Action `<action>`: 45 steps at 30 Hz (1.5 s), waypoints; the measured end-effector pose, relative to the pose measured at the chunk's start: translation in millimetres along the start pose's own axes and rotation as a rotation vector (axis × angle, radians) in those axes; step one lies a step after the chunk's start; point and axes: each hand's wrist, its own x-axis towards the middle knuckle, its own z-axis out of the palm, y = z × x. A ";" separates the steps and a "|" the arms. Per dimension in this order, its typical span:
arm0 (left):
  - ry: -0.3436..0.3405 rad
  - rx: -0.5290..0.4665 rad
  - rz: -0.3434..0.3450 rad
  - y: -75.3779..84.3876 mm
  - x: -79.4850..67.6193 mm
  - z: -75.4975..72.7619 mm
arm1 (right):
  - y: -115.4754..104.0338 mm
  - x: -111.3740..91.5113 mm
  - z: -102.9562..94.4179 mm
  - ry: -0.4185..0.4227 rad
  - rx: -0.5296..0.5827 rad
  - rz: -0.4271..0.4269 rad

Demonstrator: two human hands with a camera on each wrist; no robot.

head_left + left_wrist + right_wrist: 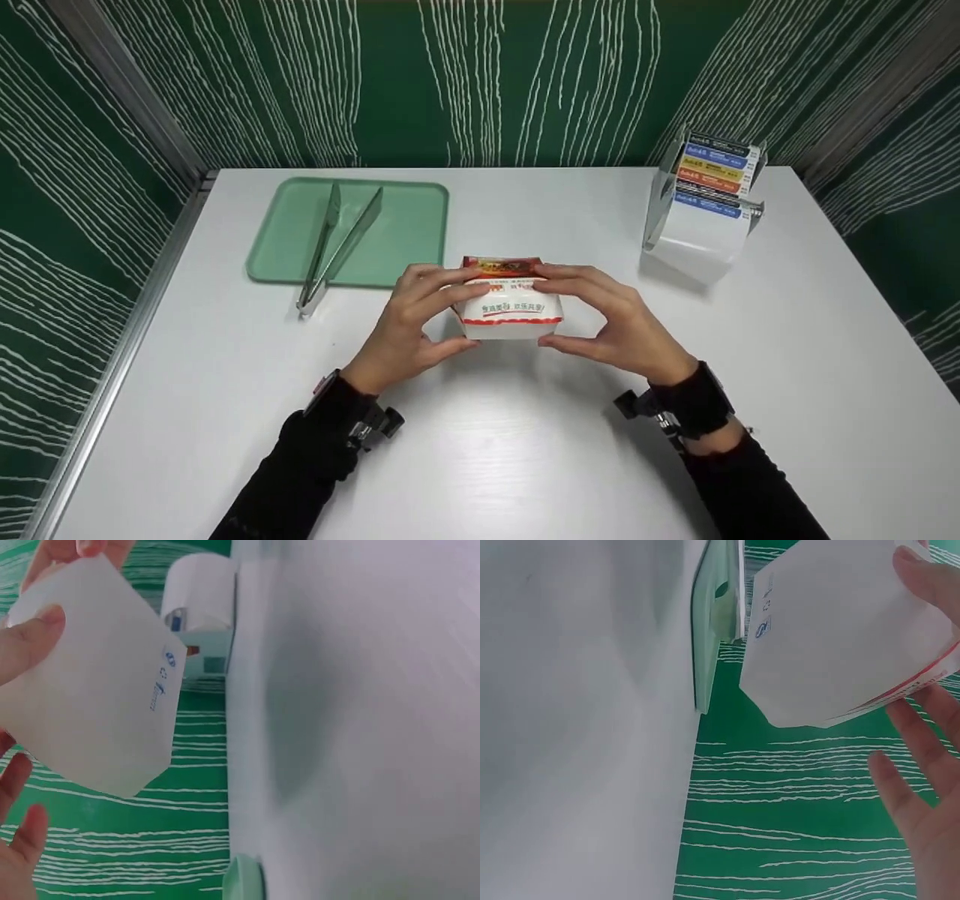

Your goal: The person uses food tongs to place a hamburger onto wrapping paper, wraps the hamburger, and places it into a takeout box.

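A closed paper burger box [512, 309], white with red trim and printed characters, is raised off the table between both hands. My left hand [412, 322] holds its left side, with the thumb low at the front and fingers over the top. Mirroring this, my right hand [619, 319] grips the right side. Both wrist views show the plain white underside of the box [97, 690] tilted above the table, with small blue print along one edge. In the right wrist view, the thumb presses on the bottom of the box [840, 630].
On a green tray [412, 232] at the back left lie metal tongs [330, 247], their joined end past the front rim. A label roll dispenser [705, 202] with several coloured strips stands at the back right. The white table [480, 465] meets a green wall with white streaks.
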 end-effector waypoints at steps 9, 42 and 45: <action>-0.098 0.129 -0.092 -4.5 -6.1 17.4 | 16.9 -10.8 7.1 -0.053 -0.106 0.062; -0.315 0.199 -0.108 3.6 -11.9 22.7 | 18.8 -13.3 18.6 -0.230 -0.244 0.202; -0.310 0.191 -0.108 4.1 -11.7 21.6 | 19.7 -13.0 17.4 -0.213 -0.248 0.182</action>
